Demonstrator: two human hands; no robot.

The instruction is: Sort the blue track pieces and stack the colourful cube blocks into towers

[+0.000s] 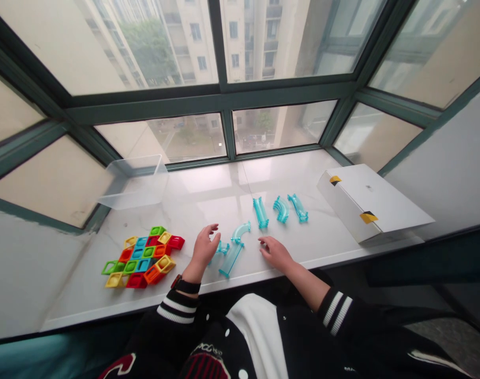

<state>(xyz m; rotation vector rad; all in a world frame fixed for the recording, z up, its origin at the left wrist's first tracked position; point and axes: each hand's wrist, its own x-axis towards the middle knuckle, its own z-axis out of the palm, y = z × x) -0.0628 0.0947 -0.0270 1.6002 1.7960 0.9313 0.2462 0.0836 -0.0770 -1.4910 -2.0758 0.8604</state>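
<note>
My left hand [203,246], with a dark watch [186,285] on its wrist, hovers over or rests on the sill with thumb and fingers apart. Beside it lies a translucent turquoise track piece [223,248], partly hidden by the hand. A straight track piece [231,260] and a curved track piece [240,230] touch end to end between my hands. To their right, my right hand [276,255] has its fingers loosely bent and apart, with nothing visible in them. Farther back stand a straight piece [260,212], a curved piece [281,209] and another straight piece [298,208].
Several red, yellow, green, blue and orange blocks [145,258] are grouped on the left of the white sill [208,200]. A clear plastic bin [135,184] stands behind them. On the right is a white box [372,202] with yellow-black tabs. Windows enclose the back.
</note>
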